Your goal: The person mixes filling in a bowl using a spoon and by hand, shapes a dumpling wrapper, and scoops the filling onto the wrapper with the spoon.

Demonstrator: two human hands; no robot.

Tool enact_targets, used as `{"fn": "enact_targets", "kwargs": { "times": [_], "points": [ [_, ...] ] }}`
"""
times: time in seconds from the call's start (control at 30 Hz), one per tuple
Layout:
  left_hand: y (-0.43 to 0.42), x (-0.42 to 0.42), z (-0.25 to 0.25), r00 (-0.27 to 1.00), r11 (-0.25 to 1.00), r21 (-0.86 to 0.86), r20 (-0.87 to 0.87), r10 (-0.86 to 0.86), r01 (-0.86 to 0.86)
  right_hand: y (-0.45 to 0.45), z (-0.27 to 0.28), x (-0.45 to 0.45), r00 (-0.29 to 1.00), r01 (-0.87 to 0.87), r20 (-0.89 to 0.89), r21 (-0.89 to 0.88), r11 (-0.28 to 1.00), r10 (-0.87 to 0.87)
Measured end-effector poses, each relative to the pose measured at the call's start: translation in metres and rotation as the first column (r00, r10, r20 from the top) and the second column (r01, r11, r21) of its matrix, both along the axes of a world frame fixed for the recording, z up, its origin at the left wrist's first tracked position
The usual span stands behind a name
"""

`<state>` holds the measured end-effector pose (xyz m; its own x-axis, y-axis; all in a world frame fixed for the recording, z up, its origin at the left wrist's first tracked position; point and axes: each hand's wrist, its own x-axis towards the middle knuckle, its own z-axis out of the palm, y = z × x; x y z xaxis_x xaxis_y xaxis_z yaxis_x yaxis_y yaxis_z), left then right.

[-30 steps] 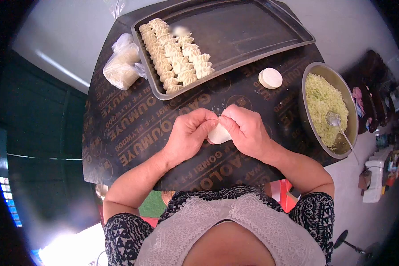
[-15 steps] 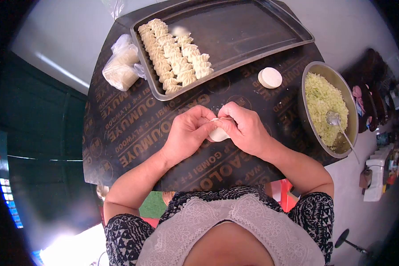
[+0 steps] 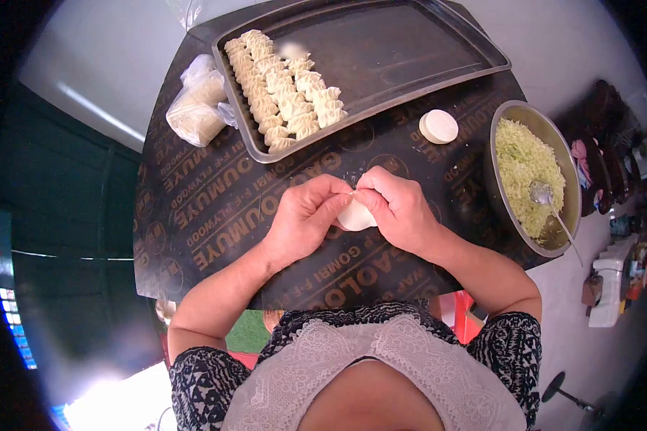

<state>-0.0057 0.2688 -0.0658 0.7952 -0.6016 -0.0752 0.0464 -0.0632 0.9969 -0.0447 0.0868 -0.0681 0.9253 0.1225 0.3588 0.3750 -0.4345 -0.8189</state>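
Observation:
Between my hands, above the dark printed board, is a pale dumpling (image 3: 356, 217). My left hand (image 3: 305, 215) pinches its upper edge with thumb and forefinger. From the other side my right hand (image 3: 397, 210) pinches the same edge, the fingertips of both hands nearly meeting. Its rounded lower part shows below my thumbs; any filling inside is hidden. Beyond my hands, several pleated dumplings (image 3: 284, 93) stand in rows on the left side of a dark metal tray (image 3: 402, 100). A short stack of round dough wrappers (image 3: 438, 126) lies to the right.
A steel bowl (image 3: 572, 179) of chopped pale-green filling (image 3: 525, 161) sits at the table's right edge, a metal spoon (image 3: 543, 192) resting in it with its handle over the rim. A plastic bag (image 3: 198, 108) with pale contents lies left of the tray.
My fingertips have shifted slightly along the dumpling's upper edge, and a little more of its pale side shows. The tray, wrappers and bowl look the same.

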Motion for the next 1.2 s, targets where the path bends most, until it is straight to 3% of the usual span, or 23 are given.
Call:
{"fn": "enact_targets", "kwargs": {
  "times": [0.03,0.1,0.23,0.33,0.43,0.7,0.93,1.1,1.2],
  "points": [
    [-0.002,0.000,0.001,1.000,1.000,0.000,0.000,-0.001,0.001,0.000,-0.001,0.000,1.000,0.001,0.000,0.000,1.000,-0.001],
    [-0.007,0.001,0.003,0.983,0.987,-0.155,-0.182,0.017,-0.046,-0.001,-0.001,0.000,0.999,0.043,-0.025,0.057,0.997,-0.041],
    [-0.004,0.007,-0.001,0.985,0.992,-0.121,-0.172,0.023,-0.044,-0.003,-0.001,0.003,0.998,0.056,0.009,0.064,0.996,-0.057],
    [-0.003,0.007,-0.002,0.987,0.994,-0.097,-0.156,0.039,-0.054,0.000,0.004,0.000,0.992,0.027,-0.123,0.181,0.983,-0.005],
    [-0.003,0.006,-0.002,0.988,0.992,-0.116,-0.149,0.029,-0.046,0.002,0.005,-0.001,0.995,0.026,-0.096,0.166,0.986,-0.010],
    [-0.002,0.000,0.009,0.998,0.999,0.032,-0.062,-0.028,0.030,0.001,0.001,0.000,1.000,0.004,-0.012,-0.013,1.000,-0.004],
    [-0.001,0.000,0.007,0.995,0.998,-0.015,-0.085,-0.059,0.057,0.000,0.002,0.000,1.000,-0.030,-0.006,0.006,1.000,0.030],
    [-0.003,0.003,0.002,0.987,0.997,-0.075,-0.159,-0.024,0.013,0.000,0.000,0.000,0.993,0.040,-0.114,0.060,0.997,-0.033],
    [-0.004,0.004,-0.001,0.986,0.998,-0.059,-0.166,-0.010,0.001,0.001,-0.004,0.004,0.998,0.062,-0.039,0.127,0.990,-0.058]
  ]
}}
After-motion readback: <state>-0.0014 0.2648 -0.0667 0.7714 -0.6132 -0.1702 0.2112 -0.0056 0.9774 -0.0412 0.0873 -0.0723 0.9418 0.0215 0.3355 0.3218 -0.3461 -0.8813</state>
